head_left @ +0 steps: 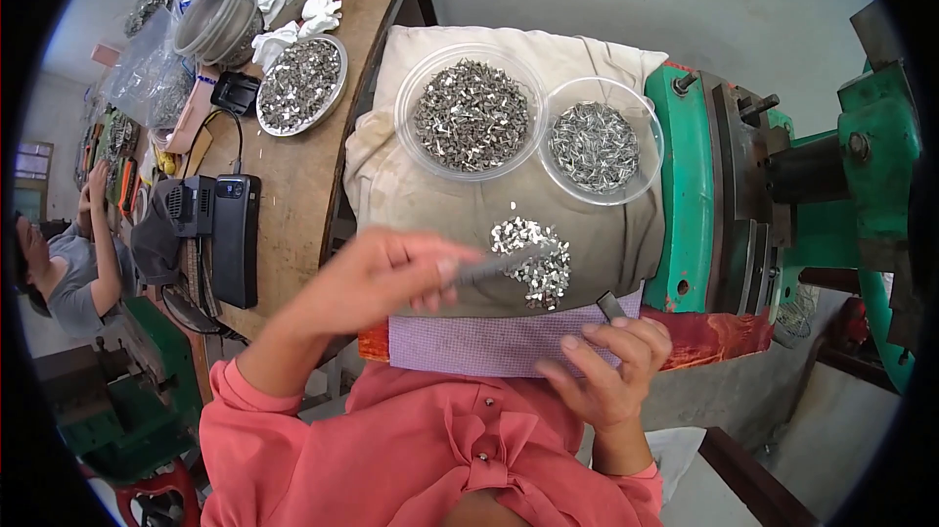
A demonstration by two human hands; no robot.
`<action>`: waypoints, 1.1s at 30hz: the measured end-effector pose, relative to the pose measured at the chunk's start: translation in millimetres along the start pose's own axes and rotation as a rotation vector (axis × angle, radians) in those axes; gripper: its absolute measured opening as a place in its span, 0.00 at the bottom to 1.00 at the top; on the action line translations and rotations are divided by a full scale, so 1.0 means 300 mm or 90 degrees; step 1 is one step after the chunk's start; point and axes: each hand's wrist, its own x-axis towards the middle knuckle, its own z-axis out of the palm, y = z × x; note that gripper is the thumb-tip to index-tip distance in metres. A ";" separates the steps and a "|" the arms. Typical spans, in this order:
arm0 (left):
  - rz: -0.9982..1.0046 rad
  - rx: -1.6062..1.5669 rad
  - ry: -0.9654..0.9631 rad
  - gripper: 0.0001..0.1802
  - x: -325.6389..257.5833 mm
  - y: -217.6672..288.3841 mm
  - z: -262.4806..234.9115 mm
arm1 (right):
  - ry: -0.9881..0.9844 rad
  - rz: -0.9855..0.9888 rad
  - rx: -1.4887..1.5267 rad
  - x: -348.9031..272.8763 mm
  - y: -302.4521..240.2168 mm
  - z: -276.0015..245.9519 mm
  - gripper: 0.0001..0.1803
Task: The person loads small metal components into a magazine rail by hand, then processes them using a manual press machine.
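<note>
While the left hand (386, 277) pinches a thin dark metal rod (494, 268) between thumb and curled fingers at the centre of the frame, the rod's tip reaches into a loose heap of small shiny metal pieces (536, 255) lying on a beige cloth (411, 189). The rod is blurred, so its exact shape is hard to tell. The right hand (611, 366), lower right of centre, curls its fingers around a small dark flat-ended piece (611, 306) that sticks up above the fingertips. Just below the heap, a strip of lilac checked fabric (469, 346) crosses the cloth's near edge.

Above the heap, two clear round plastic bowls sit touching side by side on the cloth: the larger bowl (406, 126) holds dull grey angular metal bits, the smaller bowl (650, 136) finer, brighter slivers. To the right stands a green-painted cast machine (685, 184) with dark steel parts. In the upper left, a worn wooden bench (293, 184) carries a shallow metal dish (337, 87) of similar bits, a stack of grey bowls (215, 18), white rags and a black rectangular device (237, 238). Another person (68, 273) sits at the far left edge.
</note>
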 end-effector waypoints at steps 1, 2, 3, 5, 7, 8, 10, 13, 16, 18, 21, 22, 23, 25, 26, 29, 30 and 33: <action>-0.049 -0.012 -0.054 0.19 -0.015 -0.034 0.019 | -0.022 -0.005 0.026 0.009 -0.007 0.011 0.22; -0.100 -0.031 -0.093 0.19 -0.021 -0.063 0.043 | -0.052 -0.012 0.054 0.016 -0.011 0.023 0.22; -0.124 -0.051 -0.133 0.20 -0.029 -0.102 0.059 | -0.059 -0.012 0.056 0.016 -0.009 0.030 0.22; -0.127 -0.106 -0.183 0.19 -0.030 -0.181 0.092 | -0.182 -0.101 0.061 0.006 0.003 0.040 0.19; -0.144 -0.132 -0.173 0.18 -0.024 -0.231 0.116 | -0.220 -0.113 0.070 -0.005 0.011 0.036 0.17; -0.156 -0.151 -0.161 0.18 -0.027 -0.248 0.129 | -0.226 -0.108 0.071 -0.006 0.012 0.038 0.17; -0.159 -0.138 -0.134 0.18 -0.027 -0.244 0.139 | -0.235 -0.098 0.074 -0.008 0.014 0.043 0.17; -0.133 -0.014 -0.047 0.16 -0.036 -0.206 0.157 | -0.271 -0.077 0.045 -0.014 0.013 0.048 0.16; 0.020 0.278 0.059 0.12 -0.048 -0.195 0.161 | -0.276 -0.047 0.031 -0.018 0.012 0.052 0.16; 0.093 0.402 0.129 0.08 -0.055 -0.194 0.167 | -0.288 -0.027 0.040 -0.007 0.009 0.050 0.16; 0.169 0.438 0.219 0.05 -0.054 -0.198 0.179 | -0.295 0.004 0.059 0.021 0.018 0.036 0.15; 0.169 0.435 0.218 0.05 -0.049 -0.201 0.184 | -0.289 0.015 0.070 0.028 0.026 0.030 0.14; 0.237 0.456 0.251 0.04 -0.040 -0.203 0.189 | -0.292 0.015 0.068 0.030 0.035 0.027 0.14; 0.305 0.474 0.284 0.05 -0.026 -0.205 0.193 | -0.230 0.025 0.031 0.033 0.048 0.024 0.13; 0.338 0.503 0.264 0.06 -0.018 -0.206 0.194 | -0.211 0.029 0.010 0.034 0.052 0.025 0.13; 0.383 0.554 0.231 0.09 0.007 -0.216 0.190 | -0.188 0.047 -0.043 0.021 0.065 0.025 0.12; 0.391 0.581 0.221 0.10 0.013 -0.220 0.189 | -0.190 0.047 -0.043 0.019 0.067 0.026 0.12; 0.394 0.609 0.211 0.09 0.033 -0.220 0.187 | -0.168 0.046 -0.101 0.013 0.075 0.033 0.12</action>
